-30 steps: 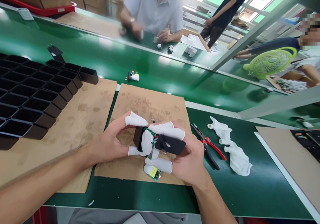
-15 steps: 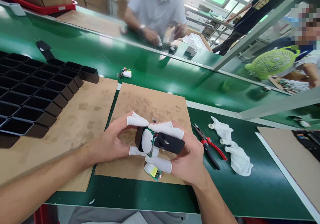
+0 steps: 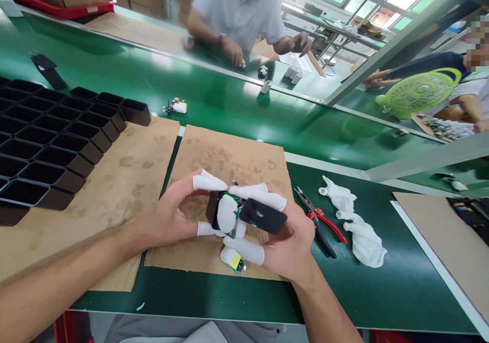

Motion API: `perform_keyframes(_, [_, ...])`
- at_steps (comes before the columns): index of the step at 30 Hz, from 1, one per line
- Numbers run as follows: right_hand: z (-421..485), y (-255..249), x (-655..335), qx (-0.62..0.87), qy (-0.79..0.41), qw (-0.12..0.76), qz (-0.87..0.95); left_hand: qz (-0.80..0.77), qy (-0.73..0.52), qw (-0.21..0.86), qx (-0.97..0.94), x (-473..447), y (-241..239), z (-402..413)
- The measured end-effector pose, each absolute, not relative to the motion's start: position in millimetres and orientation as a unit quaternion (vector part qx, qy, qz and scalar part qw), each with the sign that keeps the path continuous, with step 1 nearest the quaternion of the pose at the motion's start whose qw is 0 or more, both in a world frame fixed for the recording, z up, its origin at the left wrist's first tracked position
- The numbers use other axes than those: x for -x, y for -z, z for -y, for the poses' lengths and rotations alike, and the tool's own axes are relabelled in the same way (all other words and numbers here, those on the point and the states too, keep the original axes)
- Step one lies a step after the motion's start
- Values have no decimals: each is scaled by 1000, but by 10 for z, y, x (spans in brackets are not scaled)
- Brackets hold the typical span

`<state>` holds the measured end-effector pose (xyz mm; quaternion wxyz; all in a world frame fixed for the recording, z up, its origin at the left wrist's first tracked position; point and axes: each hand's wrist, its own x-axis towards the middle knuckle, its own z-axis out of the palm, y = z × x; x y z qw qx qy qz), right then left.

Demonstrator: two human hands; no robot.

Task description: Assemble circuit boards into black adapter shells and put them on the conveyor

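My left hand point(image 3: 168, 210) pinches a black rectangular plastic housing point(image 3: 212, 210) between thumb and fingers, its open end facing right. A green circuit board point(image 3: 228, 214) with a white lump on top sits at that opening, partly inside it. My right hand point(image 3: 292, 238) grips the board by its edges, with a black end cover point(image 3: 263, 216) beside it under the fingers. White finger cots cover several fingertips of both hands. Just below my hands, a second circuit board point(image 3: 234, 261) with a yellow patch lies on the cardboard mat point(image 3: 252, 149).
Rows of open black housings point(image 3: 49, 162) stand at left. Red-and-black pliers point(image 3: 321, 226) and crumpled white cloth gloves point(image 3: 367, 243) lie at right. On the green belt point(image 3: 214, 108) are a small board with a plug point(image 3: 176, 106) and a black case point(image 3: 48, 70). A co-worker point(image 3: 237, 22) sits opposite.
The end cover and my right hand have shifted slightly right. On the belt, the small board and black case have slid left. A small white piece now lies near the co-worker, whose hand has lifted.
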<state>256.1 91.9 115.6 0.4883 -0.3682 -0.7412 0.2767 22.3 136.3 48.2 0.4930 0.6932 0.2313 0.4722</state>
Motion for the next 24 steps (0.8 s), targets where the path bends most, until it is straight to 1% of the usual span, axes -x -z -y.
perform_keyframes(3, [-912, -1187, -2582, 376, -303, 506, 715, -220, -469, 509, -688, -227, -510, -1361])
perform_keyframes(7, [-910, -1209, -2602, 370, -335, 496, 711, -216, -480, 496, -691, -239, -495, -1367])
perform_keyframes(10, [-910, -1197, -2598, 378, -317, 487, 721, -210, -486, 481, -699, -244, -483, -1375])
perform_keyframes(14, [-906, -1179, -2589, 387, -297, 478, 731, -215, -476, 486, -701, -240, -512, -1384])
perform_keyframes(24, [-908, -1249, -2582, 384, -301, 473, 734, -222, -473, 488, -699, -234, -526, -1389])
